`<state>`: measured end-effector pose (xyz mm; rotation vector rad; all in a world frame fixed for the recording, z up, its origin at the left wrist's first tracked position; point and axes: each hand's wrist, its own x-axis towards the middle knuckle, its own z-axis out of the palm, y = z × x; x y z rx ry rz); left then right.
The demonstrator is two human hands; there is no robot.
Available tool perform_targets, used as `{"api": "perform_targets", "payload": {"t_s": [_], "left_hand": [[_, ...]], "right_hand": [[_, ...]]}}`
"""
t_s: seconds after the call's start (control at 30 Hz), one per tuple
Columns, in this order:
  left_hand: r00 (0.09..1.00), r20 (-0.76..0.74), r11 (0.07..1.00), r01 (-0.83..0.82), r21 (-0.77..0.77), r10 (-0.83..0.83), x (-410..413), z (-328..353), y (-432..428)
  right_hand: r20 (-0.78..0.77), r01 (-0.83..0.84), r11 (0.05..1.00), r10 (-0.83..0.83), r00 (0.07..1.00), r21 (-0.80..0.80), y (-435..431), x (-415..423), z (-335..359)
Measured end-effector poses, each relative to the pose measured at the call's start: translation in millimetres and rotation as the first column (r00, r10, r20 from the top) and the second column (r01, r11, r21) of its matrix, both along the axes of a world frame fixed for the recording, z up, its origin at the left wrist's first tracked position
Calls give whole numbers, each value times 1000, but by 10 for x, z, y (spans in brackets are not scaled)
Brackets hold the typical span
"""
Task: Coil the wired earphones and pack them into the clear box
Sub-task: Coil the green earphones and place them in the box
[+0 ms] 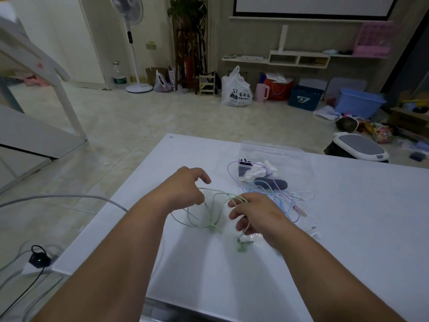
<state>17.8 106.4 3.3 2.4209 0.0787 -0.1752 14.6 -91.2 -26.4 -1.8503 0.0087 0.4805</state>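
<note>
The green earphones (210, 225) hung in loose loops over the table (348, 228), the clear box (274, 151) lying beyond. The left hand (185, 189) seemed to pinch the cord in its grip; the right hand (257, 217) had its grip curled round several turns. Even, untwisted loops would pack best.

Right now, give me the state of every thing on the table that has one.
green earphones: uncoiled, loose loops strung between both hands.
left hand: pinches the green cable.
right hand: holds green cable looped over its fingers.
blue and purple earphones: tangled loose pile, not coiled.
clear box: open or shut unclear.
</note>
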Motion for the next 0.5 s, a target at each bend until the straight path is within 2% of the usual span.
{"api": "perform_targets", "payload": {"t_s": [0.1, 0.17, 0.23, 0.3, 0.43, 0.5], "left_hand": [[1000, -14, 998, -24, 57, 25, 10, 25, 115], [995, 23, 981, -95, 168, 93, 31, 28, 178], [979, 96, 938, -199, 284, 178, 60, 11, 231], [969, 120, 913, -244, 328, 216, 79, -9, 253], [985, 14, 909, -162, 383, 170, 118, -40, 237], [992, -72, 917, -64, 395, 100, 134, -53, 206]], "right_hand": [[4, 183, 971, -185, 983, 154, -33, 77, 69], [-30, 278, 928, -280, 960, 249, -63, 118, 123], [-45, 303, 912, -303, 952, 274, -90, 126, 169], [-34, 279, 921, -281, 959, 270, -96, 112, 188], [-9, 257, 919, -266, 964, 300, -65, 84, 217], [12, 244, 917, -261, 965, 317, -61, 66, 234]]}}
